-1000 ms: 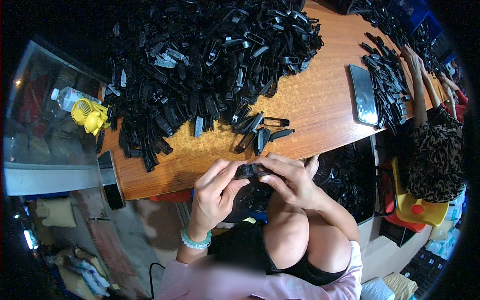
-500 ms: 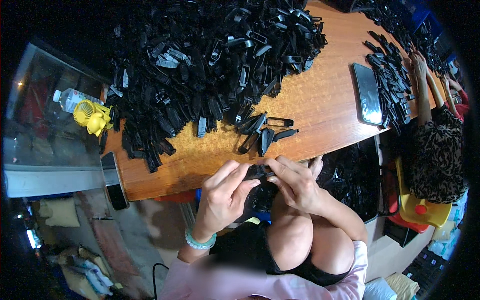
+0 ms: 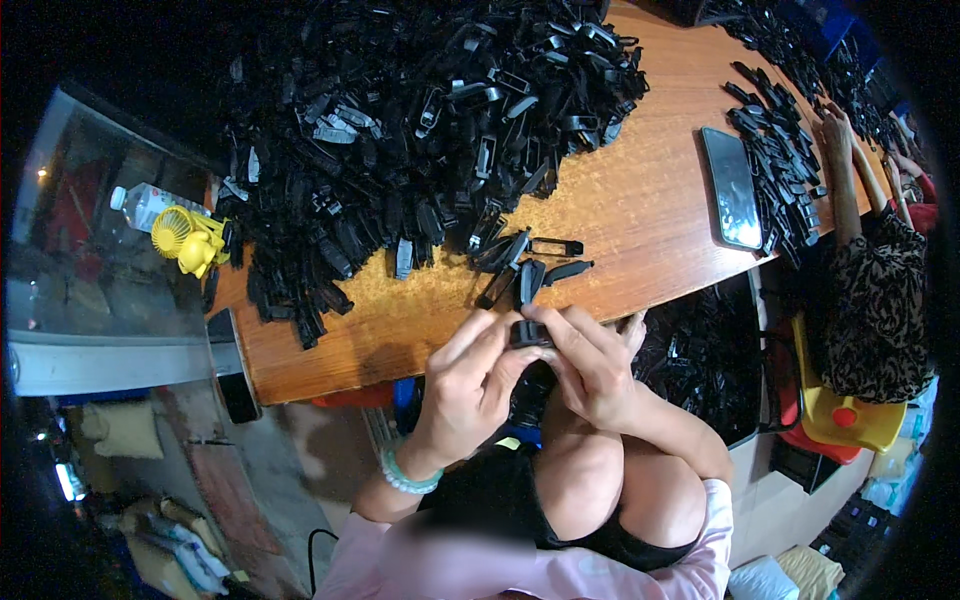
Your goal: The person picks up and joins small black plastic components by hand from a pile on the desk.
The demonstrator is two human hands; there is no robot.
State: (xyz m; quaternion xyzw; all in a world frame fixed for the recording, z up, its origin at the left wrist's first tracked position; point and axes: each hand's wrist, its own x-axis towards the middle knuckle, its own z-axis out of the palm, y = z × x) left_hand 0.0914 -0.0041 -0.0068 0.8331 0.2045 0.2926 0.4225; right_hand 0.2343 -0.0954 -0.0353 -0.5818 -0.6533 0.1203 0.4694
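Observation:
A small black plastic piece (image 3: 528,335) is held just off the table's near edge, pinched between both hands. My left hand (image 3: 468,385), with a pale green bead bracelet on its wrist, grips the left side with thumb and fingers. On the other side my right hand (image 3: 592,368) has its thumb and fingertips closed on the same piece. Just beyond my fingers lies a small cluster of loose black plastic pieces (image 3: 530,282), one shaped like an open frame (image 3: 557,246). Fingers cover part of the held piece, so its exact kind cannot be made out.
A large heap of black pieces (image 3: 400,150) covers the far left of the wooden table (image 3: 620,230). A phone (image 3: 731,188) lies by another pile (image 3: 785,160), near a co-worker's hands (image 3: 838,130). A yellow fan (image 3: 188,240), a bottle (image 3: 150,203) and another phone (image 3: 232,365) are at left.
My left hand has moved right and closed in on the black piece, which now shows upright between the fingertips of both hands. My right hand has shifted only slightly.

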